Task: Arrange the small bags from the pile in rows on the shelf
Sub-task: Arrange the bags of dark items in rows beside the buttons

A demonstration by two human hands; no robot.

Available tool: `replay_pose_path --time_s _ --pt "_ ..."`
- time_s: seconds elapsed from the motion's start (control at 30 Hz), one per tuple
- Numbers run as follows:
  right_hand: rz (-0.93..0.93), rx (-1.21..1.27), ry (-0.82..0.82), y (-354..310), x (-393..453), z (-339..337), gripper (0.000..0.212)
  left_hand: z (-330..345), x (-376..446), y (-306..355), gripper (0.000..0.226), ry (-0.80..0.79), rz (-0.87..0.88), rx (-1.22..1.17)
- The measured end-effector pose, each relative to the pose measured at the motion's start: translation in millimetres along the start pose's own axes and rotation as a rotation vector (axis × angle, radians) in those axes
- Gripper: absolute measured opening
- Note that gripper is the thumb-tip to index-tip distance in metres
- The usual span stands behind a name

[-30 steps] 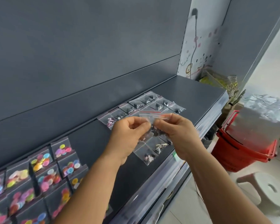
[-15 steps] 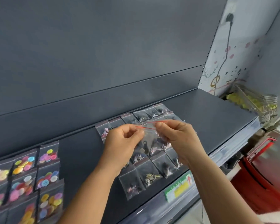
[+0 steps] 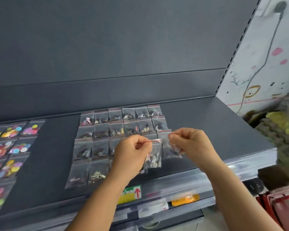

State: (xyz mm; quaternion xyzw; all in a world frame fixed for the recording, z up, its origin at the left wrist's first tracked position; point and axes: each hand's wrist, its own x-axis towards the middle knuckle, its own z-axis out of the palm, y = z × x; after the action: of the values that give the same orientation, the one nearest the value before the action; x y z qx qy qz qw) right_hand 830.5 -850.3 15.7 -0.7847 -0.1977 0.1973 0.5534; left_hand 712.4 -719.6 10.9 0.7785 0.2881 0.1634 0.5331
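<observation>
Clear small bags pinched by their red seals, one in the left hand [image 3: 132, 152], one in the right hand [image 3: 190, 144], could slip onto the rows [image 3: 107, 130] near the shelf [image 3: 223, 124] front edge.

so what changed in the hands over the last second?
Earlier both hands pinched the top of what looked like one bundle of bags, close together. Now they have drawn apart: the left hand holds a small zip bag by its red seal, and the right hand pinches a separate bag a little to the right. Nothing set down. The rows of bags on the shelf look unchanged.
</observation>
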Motion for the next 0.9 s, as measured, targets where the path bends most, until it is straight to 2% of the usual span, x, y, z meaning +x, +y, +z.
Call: replay_pose_path --time_s 0.27,0.5,0.63,0.8,0.9 --pt "0.0 -0.228 -0.115 23.0 3.2 -14.0 0.011 33.5 -7.4 -0.9 0.012 0.065 0.035 0.25" --pt "-0.122 -0.534 -0.052 34.2 5.9 -9.5 0.007 40.1 -5.0 -3.6 0.007 0.09 0.159 0.576" --pt "-0.22 -0.614 0.015 35.1 2.9 -12.2 0.027 37.0 -10.1 -3.6 0.032 0.112 0.228 0.708" --pt "-0.368 -0.703 -0.07 37.6 -8.9 -13.2 0.027 33.3 -20.2 -4.7 0.039 -0.075 0.333 0.752" --pt "-0.472 -0.747 0.011 41.7 -14.7 -11.4 0.029 32.4 -21.1 -9.2 0.04 -0.132 0.31 0.773"
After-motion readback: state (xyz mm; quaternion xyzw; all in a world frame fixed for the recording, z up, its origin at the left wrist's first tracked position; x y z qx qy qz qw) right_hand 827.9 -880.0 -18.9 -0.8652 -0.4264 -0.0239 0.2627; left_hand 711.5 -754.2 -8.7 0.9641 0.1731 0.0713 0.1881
